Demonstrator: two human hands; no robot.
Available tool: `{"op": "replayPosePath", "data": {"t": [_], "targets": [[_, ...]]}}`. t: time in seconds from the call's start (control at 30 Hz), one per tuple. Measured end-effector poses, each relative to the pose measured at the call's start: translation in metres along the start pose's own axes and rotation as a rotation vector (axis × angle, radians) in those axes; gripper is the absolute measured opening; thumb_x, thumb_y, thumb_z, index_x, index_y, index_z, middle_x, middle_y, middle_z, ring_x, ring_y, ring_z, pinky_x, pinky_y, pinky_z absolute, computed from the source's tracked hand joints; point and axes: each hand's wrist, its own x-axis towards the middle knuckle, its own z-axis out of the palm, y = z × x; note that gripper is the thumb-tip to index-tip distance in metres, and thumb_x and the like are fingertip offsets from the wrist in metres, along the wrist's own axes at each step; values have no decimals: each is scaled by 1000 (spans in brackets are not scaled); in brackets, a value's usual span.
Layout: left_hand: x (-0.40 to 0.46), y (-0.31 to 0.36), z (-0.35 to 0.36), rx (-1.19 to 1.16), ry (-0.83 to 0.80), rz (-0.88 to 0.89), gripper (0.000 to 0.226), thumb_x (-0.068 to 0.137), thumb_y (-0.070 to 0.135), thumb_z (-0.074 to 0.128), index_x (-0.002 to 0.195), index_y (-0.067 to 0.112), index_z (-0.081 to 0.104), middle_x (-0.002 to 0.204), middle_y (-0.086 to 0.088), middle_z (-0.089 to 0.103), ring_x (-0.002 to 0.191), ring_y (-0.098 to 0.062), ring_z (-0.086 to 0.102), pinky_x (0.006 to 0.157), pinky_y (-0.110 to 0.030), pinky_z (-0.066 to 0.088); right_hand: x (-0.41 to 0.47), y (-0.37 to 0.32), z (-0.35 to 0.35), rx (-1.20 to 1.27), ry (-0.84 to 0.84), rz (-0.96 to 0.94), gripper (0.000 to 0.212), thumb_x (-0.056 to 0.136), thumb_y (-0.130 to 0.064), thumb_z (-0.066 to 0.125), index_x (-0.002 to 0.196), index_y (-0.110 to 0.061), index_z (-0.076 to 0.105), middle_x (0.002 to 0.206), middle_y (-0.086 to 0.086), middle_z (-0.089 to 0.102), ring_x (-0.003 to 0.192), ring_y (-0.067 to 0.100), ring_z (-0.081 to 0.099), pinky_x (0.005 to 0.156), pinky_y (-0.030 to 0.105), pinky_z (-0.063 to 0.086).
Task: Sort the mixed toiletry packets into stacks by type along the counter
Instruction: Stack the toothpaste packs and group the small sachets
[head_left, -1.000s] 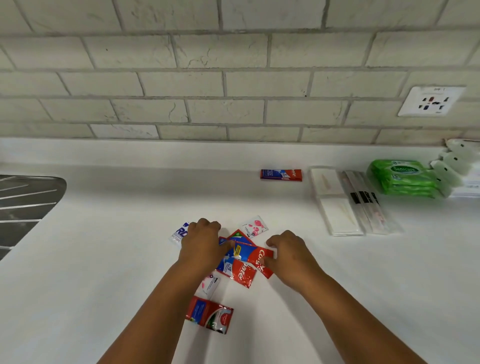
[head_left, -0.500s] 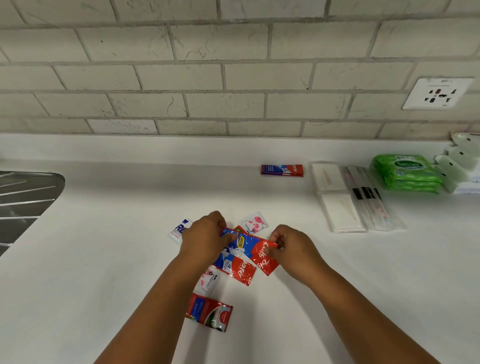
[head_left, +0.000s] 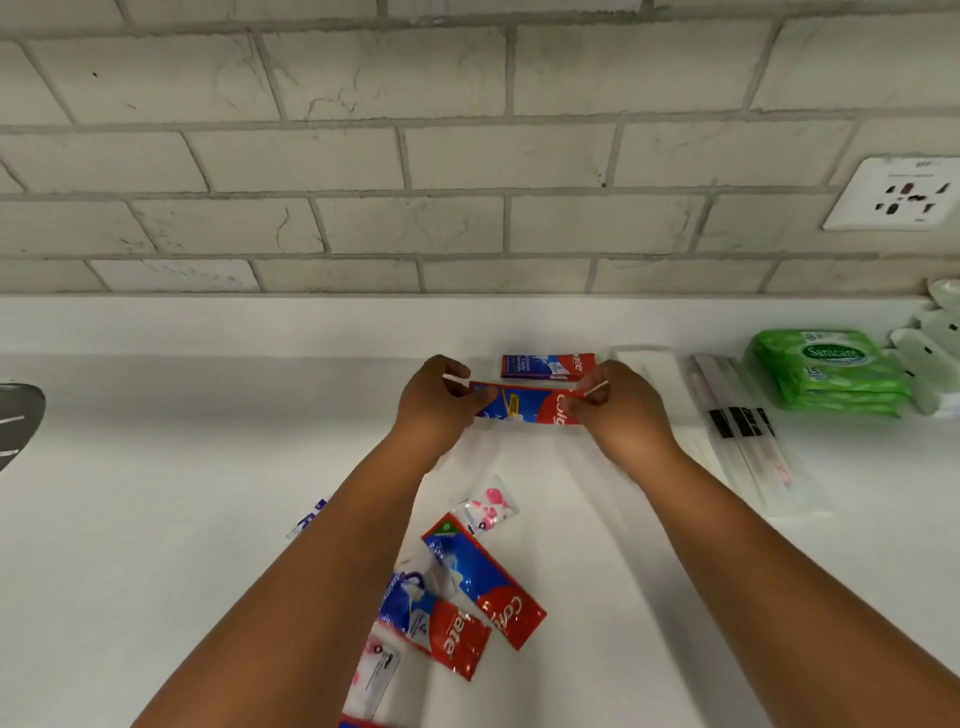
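Note:
A red and blue toothpaste packet (head_left: 524, 404) is stretched between my left hand (head_left: 436, 400) and my right hand (head_left: 613, 402), each pinching one end, just above the counter. Right behind it another toothpaste packet (head_left: 548, 365) lies flat near the wall. Closer to me lies the mixed pile: two more toothpaste packets (head_left: 485, 579) (head_left: 441, 634), a small white and pink sachet (head_left: 488, 506), a second pink and white sachet (head_left: 371, 675) under my left forearm, and a blue and white sachet (head_left: 306, 519) partly hidden by that arm.
Sorted stacks sit along the right: flat white packets (head_left: 657, 366), clear-wrapped long items with black bands (head_left: 743, 431), green wet-wipe packs (head_left: 826, 371), white items (head_left: 930, 358) at the edge. A sink drainer (head_left: 15, 421) lies far left. A wall socket (head_left: 896, 195) is on the tiled wall.
Both hands lifted one toothpaste packet out of the pile and carried it away from me toward the wall, up to the packet lying there. The camera tilted closer over the counter.

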Motion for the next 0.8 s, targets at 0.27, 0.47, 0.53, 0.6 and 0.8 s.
{"op": "replayPosePath", "data": {"t": [0.27,0.47,0.53,0.6,0.8], "targets": [[77,9,40,-124,45,-40,13,83,9,72,88,10,60,96,-10,67,91,-21,68,73,-33,60,77,11,1,-227,136,-41,17,82,-19,65,94,-17,53,89,0,64,82,22,59,69,32,46],[102,-4,57,18,107,-73,10,80,14,73,84,20,66,91,-4,70,85,-24,69,65,-30,55,107,21,9,-452,128,-74,10,80,-22,62,88,-19,57,90,2,66,85,26,61,76,38,52],[105,-7,62,55,119,-67,10,79,15,73,86,19,68,91,-3,70,85,-22,67,70,-30,54,112,24,11,-505,122,-67,8,81,-23,61,88,-20,58,90,1,66,85,25,61,77,36,52],[106,-8,65,88,127,-56,11,79,16,73,89,17,69,92,-2,70,85,-21,65,73,-31,53,115,27,12,-564,115,-72,9,82,-25,61,91,-22,61,92,1,67,87,25,61,78,35,50],[105,-12,70,113,148,-65,13,80,17,72,93,16,71,94,0,68,86,-17,62,76,-28,52,111,29,16,-789,109,-100,18,88,-29,58,104,-27,65,99,0,65,97,24,55,76,33,33]]}}
